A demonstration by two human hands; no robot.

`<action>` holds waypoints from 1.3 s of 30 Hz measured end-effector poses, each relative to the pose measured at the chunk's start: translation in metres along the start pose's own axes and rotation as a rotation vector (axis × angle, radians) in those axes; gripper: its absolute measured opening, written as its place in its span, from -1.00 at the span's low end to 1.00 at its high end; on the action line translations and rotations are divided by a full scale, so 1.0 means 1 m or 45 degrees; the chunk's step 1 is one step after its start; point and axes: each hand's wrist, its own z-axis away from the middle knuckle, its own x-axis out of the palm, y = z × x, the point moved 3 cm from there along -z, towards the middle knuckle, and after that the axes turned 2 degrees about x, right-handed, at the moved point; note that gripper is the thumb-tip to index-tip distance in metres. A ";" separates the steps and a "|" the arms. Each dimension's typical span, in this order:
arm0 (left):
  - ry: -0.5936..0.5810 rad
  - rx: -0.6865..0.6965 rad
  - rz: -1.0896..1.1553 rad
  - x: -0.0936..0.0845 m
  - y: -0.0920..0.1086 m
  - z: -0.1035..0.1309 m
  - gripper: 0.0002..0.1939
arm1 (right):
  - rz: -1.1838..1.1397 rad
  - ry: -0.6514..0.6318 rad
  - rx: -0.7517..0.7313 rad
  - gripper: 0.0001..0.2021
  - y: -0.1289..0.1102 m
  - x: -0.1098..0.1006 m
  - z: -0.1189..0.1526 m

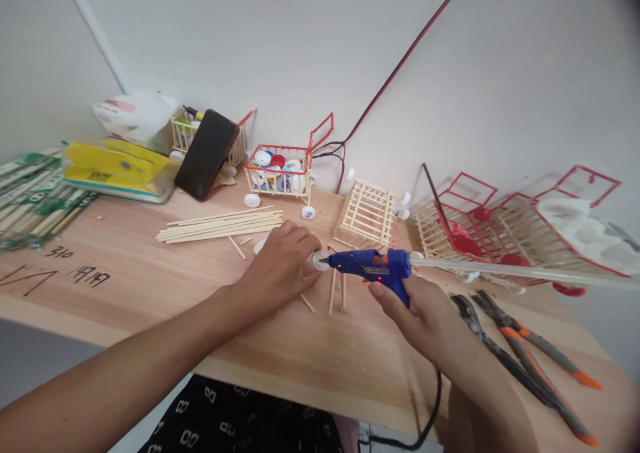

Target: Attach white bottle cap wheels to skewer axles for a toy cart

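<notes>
My right hand (417, 313) grips a blue glue gun (367, 264) by its handle, and a small red light glows on it. A long clear glue stick (465, 266) sticks out of its back end. The nozzle points left and meets a white bottle cap (319, 260), which my left hand (283, 263) pinches between its fingers. Loose wooden sticks (332, 293) lie on the table just below the nozzle. Another white piece shows partly behind my left hand.
Bundled sticks (220, 226) lie left of centre. Behind stand a cap-filled stick cart (277, 173), an unpainted stick frame (367, 213), a phone (207, 154) and a yellow packet (120, 166). Red-trimmed carts (460, 230) and pliers (535, 346) are at right.
</notes>
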 end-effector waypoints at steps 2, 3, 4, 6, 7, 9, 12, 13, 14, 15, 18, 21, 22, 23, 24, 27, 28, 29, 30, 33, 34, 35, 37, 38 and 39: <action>-0.003 0.000 0.002 0.000 0.000 0.000 -0.85 | -0.011 -0.017 0.016 -0.59 0.000 0.000 0.000; -0.002 -0.001 0.003 0.000 0.000 0.000 -0.84 | -0.015 -0.021 0.023 -0.59 0.000 0.000 0.000; -0.004 -0.002 0.005 -0.001 0.000 0.000 -0.84 | -0.018 -0.020 0.029 -0.59 0.000 0.000 0.000; -0.006 -0.004 0.007 -0.001 0.000 0.000 -0.83 | -0.023 -0.011 0.035 -0.59 0.001 -0.001 0.000; -0.008 -0.006 0.006 -0.001 0.000 0.000 -0.83 | -0.025 -0.006 0.034 -0.60 0.001 -0.001 0.000; -0.010 -0.005 0.003 -0.001 -0.001 -0.001 -0.84 | -0.026 0.000 0.018 -0.60 0.000 -0.001 0.001; -0.005 -0.007 -0.004 -0.001 0.000 -0.001 -0.83 | -0.025 0.008 0.005 -0.59 0.000 0.000 0.000; -0.005 -0.007 -0.003 -0.001 0.000 -0.001 -0.83 | -0.024 0.013 0.006 -0.58 0.001 0.000 0.000; -0.005 -0.007 -0.002 -0.001 0.000 -0.001 -0.83 | -0.025 0.017 0.009 -0.58 0.001 0.000 0.001; -0.006 -0.009 0.000 -0.001 0.000 -0.001 -0.82 | -0.025 0.020 0.011 -0.58 0.001 0.000 0.001; -0.009 -0.011 0.004 -0.001 0.001 -0.001 -0.82 | -0.017 0.014 0.010 -0.58 0.001 0.000 0.001; -0.003 -0.004 0.002 -0.001 0.000 -0.001 -0.83 | -0.010 0.009 0.004 -0.58 0.001 -0.001 0.002; 0.001 -0.002 -0.001 -0.001 0.000 -0.001 -0.83 | -0.012 0.009 0.001 -0.58 0.001 -0.001 0.002; 0.005 -0.002 -0.002 -0.001 0.000 -0.001 -0.84 | -0.016 0.011 0.001 -0.58 0.001 -0.001 0.002; 0.007 -0.002 -0.001 -0.001 0.000 -0.001 -0.84 | -0.024 0.006 0.003 -0.59 0.002 -0.001 0.002; 0.003 -0.010 0.006 0.000 0.000 0.000 -0.84 | -0.047 -0.011 0.017 -0.59 0.003 -0.001 0.001; 0.000 -0.014 0.007 0.000 0.000 0.000 -0.84 | -0.054 -0.018 0.021 -0.60 0.003 -0.001 0.001; -0.002 -0.018 0.007 0.000 0.000 0.000 -0.85 | -0.058 -0.022 0.025 -0.60 0.004 -0.001 0.001; -0.001 -0.020 0.006 0.000 0.000 0.000 -0.85 | -0.060 -0.026 0.030 -0.60 0.004 -0.001 0.001; 0.007 -0.010 0.010 0.000 -0.001 0.000 -0.85 | -0.050 -0.030 0.040 -0.60 0.005 0.000 0.001; 0.012 -0.005 0.013 0.000 -0.001 0.000 -0.85 | -0.042 -0.030 0.039 -0.59 0.004 0.000 0.001; 0.014 -0.001 0.016 0.000 -0.001 0.000 -0.85 | -0.036 -0.029 0.035 -0.59 0.004 0.000 0.001; 0.016 -0.002 0.016 0.000 -0.001 0.000 -0.84 | -0.026 -0.017 0.022 -0.59 0.004 0.001 0.001; 0.015 -0.004 0.015 0.000 -0.001 0.000 -0.85 | -0.023 -0.009 0.019 -0.59 0.004 0.001 0.002; 0.009 -0.005 0.014 0.000 -0.001 0.000 -0.85 | -0.020 0.000 0.018 -0.60 0.004 0.000 0.002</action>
